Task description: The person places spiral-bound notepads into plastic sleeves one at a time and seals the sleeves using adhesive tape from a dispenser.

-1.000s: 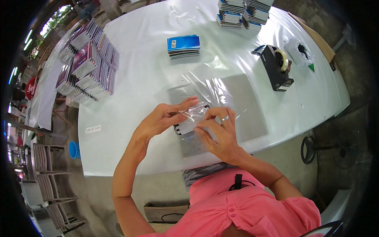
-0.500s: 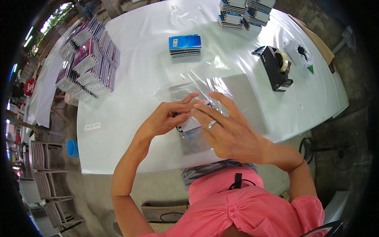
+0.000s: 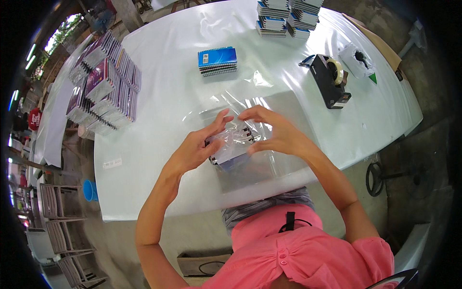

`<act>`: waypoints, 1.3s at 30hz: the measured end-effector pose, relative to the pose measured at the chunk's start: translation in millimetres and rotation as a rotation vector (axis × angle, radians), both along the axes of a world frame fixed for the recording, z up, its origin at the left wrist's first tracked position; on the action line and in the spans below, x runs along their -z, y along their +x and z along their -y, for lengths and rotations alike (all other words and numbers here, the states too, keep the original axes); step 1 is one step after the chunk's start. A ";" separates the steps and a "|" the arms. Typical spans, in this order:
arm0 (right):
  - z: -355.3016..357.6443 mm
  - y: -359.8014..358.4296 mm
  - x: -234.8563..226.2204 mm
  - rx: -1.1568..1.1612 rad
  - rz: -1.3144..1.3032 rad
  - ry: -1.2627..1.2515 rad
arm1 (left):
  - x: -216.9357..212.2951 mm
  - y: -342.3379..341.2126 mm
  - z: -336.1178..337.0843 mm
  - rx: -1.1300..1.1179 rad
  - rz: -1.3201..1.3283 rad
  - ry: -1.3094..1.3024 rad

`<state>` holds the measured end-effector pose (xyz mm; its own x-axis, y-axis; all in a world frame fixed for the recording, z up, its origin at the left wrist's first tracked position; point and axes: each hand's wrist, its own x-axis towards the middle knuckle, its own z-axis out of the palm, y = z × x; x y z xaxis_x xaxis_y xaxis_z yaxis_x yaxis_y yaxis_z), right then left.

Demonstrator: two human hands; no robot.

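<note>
A small bundle of spiral notebooks point(image 3: 230, 155) lies near the front edge of the table, with crinkled clear plastic film point(image 3: 234, 136) over it. Beneath it spreads a flat stack of clear plastic sheets point(image 3: 293, 115). My left hand point(image 3: 196, 146) rests at the bundle's left side, thumb and fingers apart and curved about the film. On the right side, my right hand point(image 3: 278, 131) is held open, fingers and thumb spread, its thumb close to the bundle. Whether the fingertips touch the film is hard to tell.
Farther back sits a short stack of blue notebooks point(image 3: 217, 61). Taller notebook stacks point(image 3: 288, 19) stand at the far edge, and wrapped purple notebooks point(image 3: 106, 84) pile up at the left. To the right are a black tape dispenser point(image 3: 328, 82) and a white plastic bag point(image 3: 357, 61).
My hands have drawn apart; the right one has lifted off the film and turned, opening its fingers. The bundle and its dark spiral binding show more now. The view has shifted slightly.
</note>
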<state>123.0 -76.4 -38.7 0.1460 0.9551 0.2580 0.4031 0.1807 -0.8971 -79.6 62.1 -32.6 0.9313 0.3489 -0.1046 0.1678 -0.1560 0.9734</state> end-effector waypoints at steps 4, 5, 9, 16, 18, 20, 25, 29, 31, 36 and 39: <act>-25.1 2.4 3.5 -0.169 -0.337 -0.328 | 5.3 -0.7 -2.1 -0.048 0.023 0.012; -27.3 2.6 3.8 -0.169 -0.340 -0.326 | 1.1 0.4 -2.4 -0.040 -0.056 0.016; -31.9 -2.7 3.3 -0.183 -0.451 -0.290 | 13.0 -6.4 -12.5 0.030 -0.079 0.017; -28.6 -5.8 10.0 -0.177 -0.456 -0.193 | 5.7 -2.5 -9.3 -0.003 0.033 -0.005; -28.0 -6.6 10.9 -0.180 -0.431 -0.192 | -2.2 -4.3 -14.8 0.187 -0.060 0.566; -26.6 -5.3 11.4 -0.177 -0.407 -0.185 | -23.1 -7.1 -5.9 0.236 -0.139 0.744; -23.2 -8.3 8.1 -0.148 -0.319 -0.167 | -27.1 -15.5 18.5 0.229 -0.273 1.052; -15.5 -18.5 2.3 -0.074 -0.042 -0.049 | -20.1 -19.2 23.6 0.117 -0.215 1.229; 6.2 -29.9 -9.2 0.303 0.195 0.255 | -17.4 -17.8 25.4 0.103 -0.203 1.236; 51.4 -51.3 -4.6 0.136 -0.369 -0.337 | -13.3 -21.3 23.3 0.108 -0.157 1.238; 44.4 -68.0 -2.9 0.082 -0.924 -0.605 | -13.6 -21.1 24.7 0.107 -0.153 1.210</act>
